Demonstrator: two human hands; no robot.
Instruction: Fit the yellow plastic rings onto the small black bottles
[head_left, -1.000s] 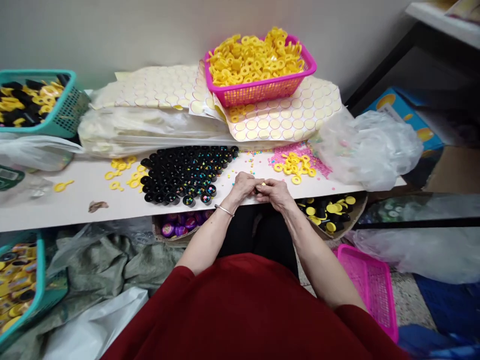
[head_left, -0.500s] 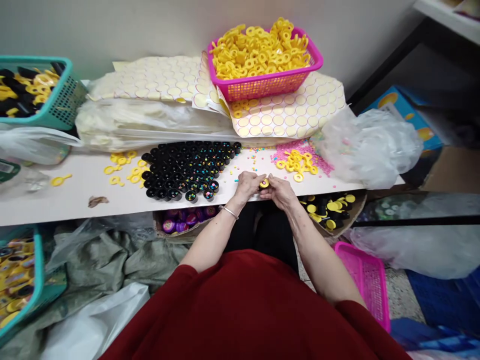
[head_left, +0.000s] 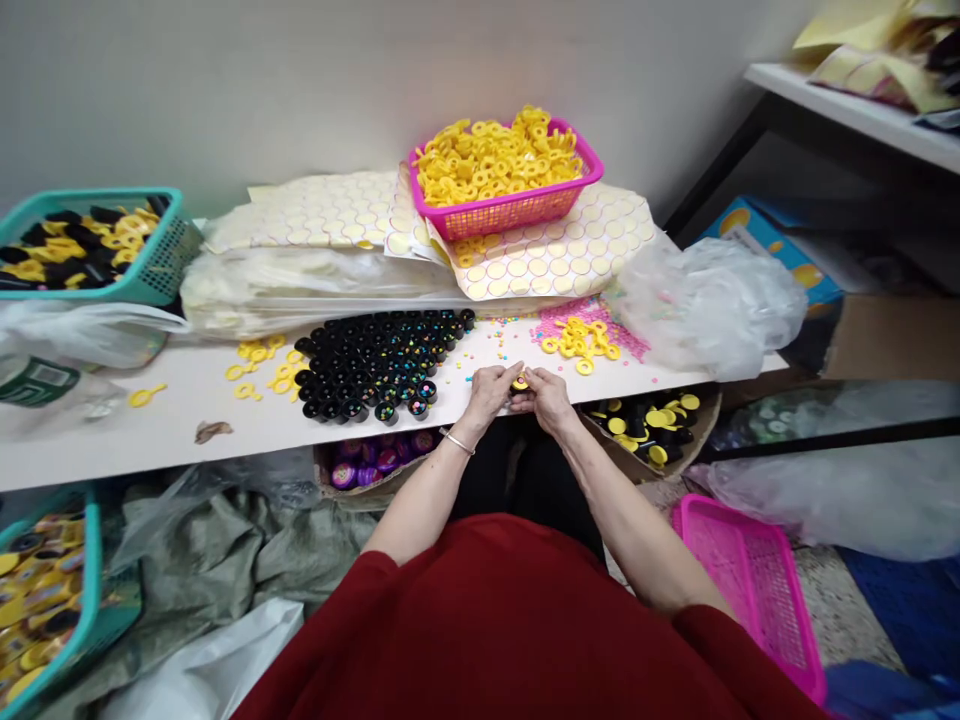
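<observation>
Between both hands, at the front edge of the white table, is a small black cup with a yellow ring-shaped top (head_left: 520,383). My left hand (head_left: 489,392), with a bracelet on the wrist, pinches it from the left. From the other side, the fingers of my right hand (head_left: 549,398) close round it and hide much of its body. To the left, many black cups (head_left: 367,365) stand in tight rows, and some hold coloured beads. Yellow ring pieces with handles (head_left: 581,342) lie loose just beyond my right hand, near a spread of pink beads (head_left: 630,335).
A pink basket (head_left: 510,212) heaped with yellow rings sits on sheets of round stickers (head_left: 600,245) at the back. Teal baskets (head_left: 176,235) stand at left. Below the table edge are boxes of purple pieces (head_left: 367,477) and black-and-yellow pieces (head_left: 660,425). A clear plastic bag (head_left: 720,305) lies at right.
The camera view has shifted and tilted, so the table and baskets sit lower in the picture. Both hands keep hold of the black cup with the yellow top, with slightly shifted fingers.
</observation>
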